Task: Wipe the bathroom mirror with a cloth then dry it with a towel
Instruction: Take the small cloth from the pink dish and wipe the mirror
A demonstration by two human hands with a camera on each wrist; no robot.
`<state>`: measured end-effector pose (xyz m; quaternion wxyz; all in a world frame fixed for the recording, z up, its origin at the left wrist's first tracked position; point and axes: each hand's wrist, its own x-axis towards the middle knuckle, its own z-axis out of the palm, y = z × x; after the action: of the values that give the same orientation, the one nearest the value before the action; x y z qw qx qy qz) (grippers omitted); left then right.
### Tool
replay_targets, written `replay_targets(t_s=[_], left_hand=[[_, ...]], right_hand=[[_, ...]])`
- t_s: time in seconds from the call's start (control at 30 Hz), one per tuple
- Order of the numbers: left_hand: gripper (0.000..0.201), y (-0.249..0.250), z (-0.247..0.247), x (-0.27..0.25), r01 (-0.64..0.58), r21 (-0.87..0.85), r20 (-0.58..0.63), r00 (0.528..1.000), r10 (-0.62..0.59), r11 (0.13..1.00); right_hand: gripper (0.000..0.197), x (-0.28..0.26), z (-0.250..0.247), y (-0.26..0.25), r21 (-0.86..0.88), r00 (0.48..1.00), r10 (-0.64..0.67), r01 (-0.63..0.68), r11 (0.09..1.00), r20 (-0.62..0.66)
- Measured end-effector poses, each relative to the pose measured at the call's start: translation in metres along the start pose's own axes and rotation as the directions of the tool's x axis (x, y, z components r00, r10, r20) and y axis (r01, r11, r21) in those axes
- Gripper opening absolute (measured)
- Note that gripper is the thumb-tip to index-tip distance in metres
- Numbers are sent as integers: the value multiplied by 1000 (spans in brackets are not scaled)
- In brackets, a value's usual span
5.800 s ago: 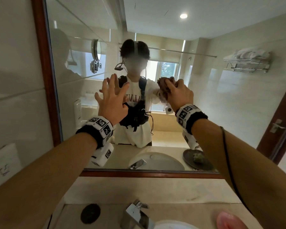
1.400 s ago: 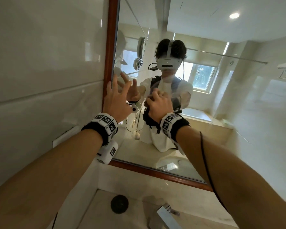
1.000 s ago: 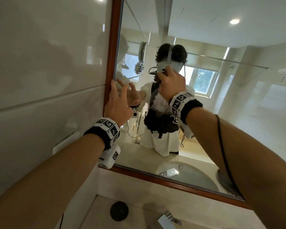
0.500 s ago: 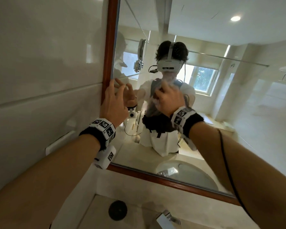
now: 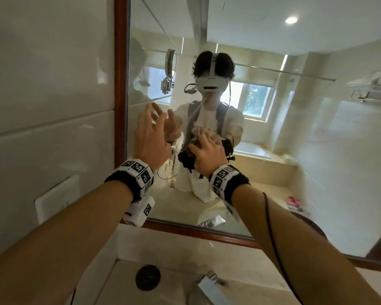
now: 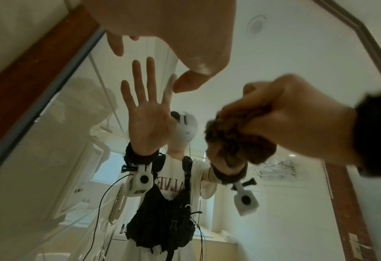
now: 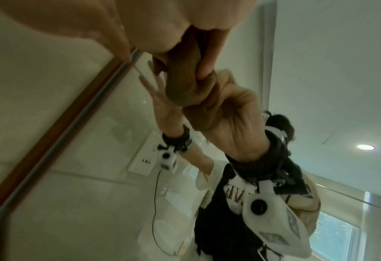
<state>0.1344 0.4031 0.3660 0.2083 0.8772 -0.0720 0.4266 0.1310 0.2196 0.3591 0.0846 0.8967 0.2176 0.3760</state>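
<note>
The wood-framed mirror (image 5: 317,150) fills the wall ahead. My right hand (image 5: 207,154) grips a bunched brown cloth (image 6: 236,139) and holds it against the glass left of centre, at chest height of my reflection. The cloth (image 7: 185,84) bulges out between thumb and fingers in the right wrist view. My left hand (image 5: 150,133) is raised beside it near the mirror's left frame, fingers spread and straight, holding nothing; whether it touches the glass I cannot tell. In the left wrist view its palm (image 6: 162,26) is near the glass.
A sink counter lies below with a chrome tap (image 5: 209,285) and a black round drain cover (image 5: 147,277). A white wall plate (image 5: 55,199) sits left of the frame (image 5: 120,84). A towel on a rack (image 5: 374,84) shows as a reflection at the right.
My right hand with the cloth has swept down the glass from head height to chest height. The left hand stays spread near the left frame.
</note>
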Motion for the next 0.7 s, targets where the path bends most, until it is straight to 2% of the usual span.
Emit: replay_targets(t_s=[0.07, 0.13, 0.23, 0.33, 0.43, 0.53, 0.57, 0.7], left_hand=[[80, 7, 3, 2, -14, 44, 17, 1000, 13, 999], [81, 15, 6, 4, 2, 49, 47, 999, -4, 999], [81, 33, 8, 5, 4, 54, 55, 998, -7, 999], [83, 52, 10, 5, 8, -13, 61, 998, -7, 1000], [85, 58, 8, 4, 4, -17, 59, 998, -3, 1000], [84, 52, 6, 1, 6, 8, 66, 998, -7, 1000], [83, 50, 5, 0, 9, 15, 65, 998, -10, 1000], [80, 40, 0, -7, 4, 52, 72, 997, -8, 999]], right_hand=[[35, -18, 2, 11, -11, 999, 7, -7, 1000, 46], [39, -24, -6, 32, -27, 999, 42, -42, 999, -3], [39, -26, -31, 73, 14, 984, 162, -161, 987, -81], [32, -36, -53, 115, 34, 938, 292, -291, 956, -188], [28, -43, -67, 129, 107, 877, 397, -383, 918, -270], [29, -37, -69, 121, 226, 826, 517, -472, 852, -226], [31, -34, -68, 117, 235, 825, 526, -481, 845, -205], [31, -26, -47, 95, 199, 885, 447, -419, 886, -127]])
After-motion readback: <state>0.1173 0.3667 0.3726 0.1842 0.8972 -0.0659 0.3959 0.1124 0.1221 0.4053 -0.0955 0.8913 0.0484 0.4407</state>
